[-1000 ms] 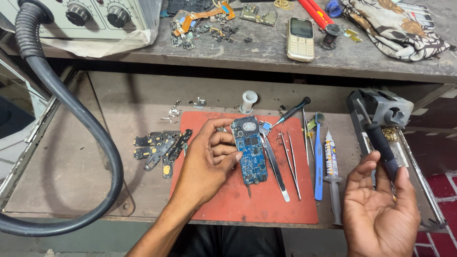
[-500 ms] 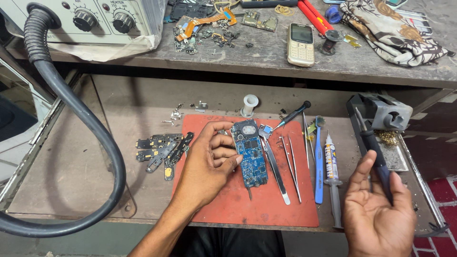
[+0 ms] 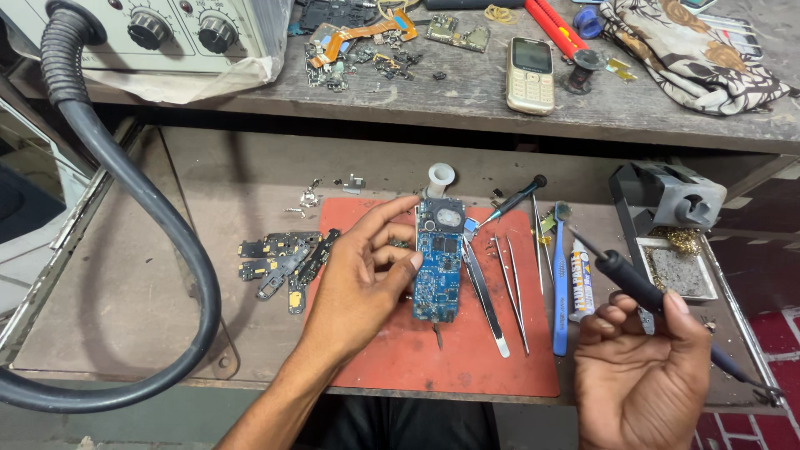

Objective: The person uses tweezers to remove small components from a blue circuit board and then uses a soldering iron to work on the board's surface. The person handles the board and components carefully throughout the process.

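The left hand (image 3: pixel 358 279), fingers loosely curled, pins the thin blue phone circuit board (image 3: pixel 438 267) by its left edge on the red rubber mat (image 3: pixel 417 358) — light, stiff, fragile, best held edgewise — while the right hand (image 3: pixel 642 375) grips a black-handled soldering iron (image 3: pixel 625 279).

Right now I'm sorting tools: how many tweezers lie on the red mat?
2. One broad pair of tweezers lies just right of the blue circuit board that the left hand steadies. A thinner pair lies right of that. More may be hidden elsewhere.
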